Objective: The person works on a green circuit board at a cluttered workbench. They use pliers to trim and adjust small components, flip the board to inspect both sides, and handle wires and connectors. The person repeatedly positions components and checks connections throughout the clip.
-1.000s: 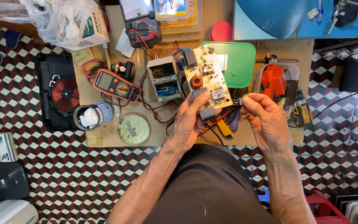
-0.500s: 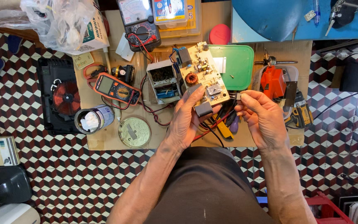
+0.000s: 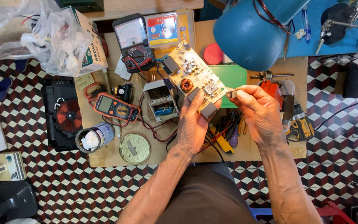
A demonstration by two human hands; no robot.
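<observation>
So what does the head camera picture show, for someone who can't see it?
A person's left hand holds up a pale circuit board with a copper coil, while the right hand pinches a small part at its edge. Below is a cluttered wooden bench with an orange multimeter, pliers and a blue lamp.

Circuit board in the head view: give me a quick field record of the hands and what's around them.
left hand: holds the circuit board from below, raised over the bench
right hand: pinches a small grey part at the board's right edge
board: tilted, copper coil facing up
below hands: pliers
left of board: orange multimeter, open metal box
</observation>
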